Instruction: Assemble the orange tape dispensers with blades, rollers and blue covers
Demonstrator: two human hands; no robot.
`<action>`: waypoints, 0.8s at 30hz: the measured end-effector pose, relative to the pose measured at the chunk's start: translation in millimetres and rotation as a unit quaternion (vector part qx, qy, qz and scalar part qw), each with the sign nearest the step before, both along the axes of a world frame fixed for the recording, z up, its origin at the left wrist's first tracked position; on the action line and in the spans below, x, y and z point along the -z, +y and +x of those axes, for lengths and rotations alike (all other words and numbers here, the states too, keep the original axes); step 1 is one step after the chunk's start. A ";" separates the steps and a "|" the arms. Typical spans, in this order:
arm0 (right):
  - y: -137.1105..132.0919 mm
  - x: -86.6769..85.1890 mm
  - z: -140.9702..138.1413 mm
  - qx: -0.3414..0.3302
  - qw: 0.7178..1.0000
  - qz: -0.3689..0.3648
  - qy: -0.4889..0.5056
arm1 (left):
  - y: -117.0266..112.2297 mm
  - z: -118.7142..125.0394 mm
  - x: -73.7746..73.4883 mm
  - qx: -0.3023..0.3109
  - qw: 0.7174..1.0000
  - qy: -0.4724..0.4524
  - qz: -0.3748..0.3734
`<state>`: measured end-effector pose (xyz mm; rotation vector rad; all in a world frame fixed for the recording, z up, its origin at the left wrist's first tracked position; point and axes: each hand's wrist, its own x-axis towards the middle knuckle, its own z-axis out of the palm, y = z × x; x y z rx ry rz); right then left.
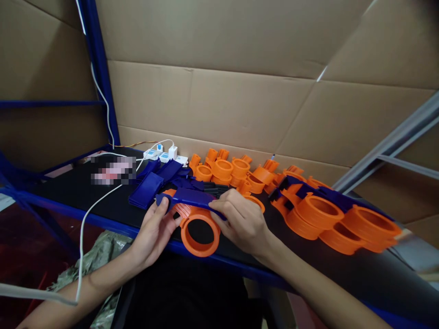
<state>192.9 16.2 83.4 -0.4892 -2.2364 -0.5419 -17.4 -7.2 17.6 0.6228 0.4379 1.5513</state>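
Note:
Held in front of me at the shelf's front edge is an orange plastic ring piece [200, 251] with a ribbed neck. A dark blue plastic plate [194, 197] lies across the top of that neck. My left hand [154, 230] is closed on the left end of both parts, its thumb on top and its fingers underneath. Farther right, my right hand [242, 219] pinches the plate's right end between thumb and bent fingers. Whether the plate is fastened to the orange piece cannot be made out.
A stack of blue plates [147, 189] lies behind my left hand. Several loose orange ring pieces [222, 170] stand along the cardboard wall [212, 96]. Joined orange-and-blue assemblies [308, 219] sit at right. A white cable [82, 237] hangs over the shelf edge from a power strip [164, 156].

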 end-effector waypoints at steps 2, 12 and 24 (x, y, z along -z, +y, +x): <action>-0.7 1.9 0.2 0.012 1.000 0.002 -0.010 | -0.7 -0.4 -0.1 -0.002 1.000 0.003 0.002; -22.0 -16.1 7.4 -0.049 0.961 -0.259 -0.082 | -5.6 -2.3 6.9 -0.032 0.996 0.070 0.037; -19.8 -5.3 -15.6 -0.119 0.695 -0.679 0.203 | -33.1 -11.7 3.0 -0.072 0.929 0.275 0.238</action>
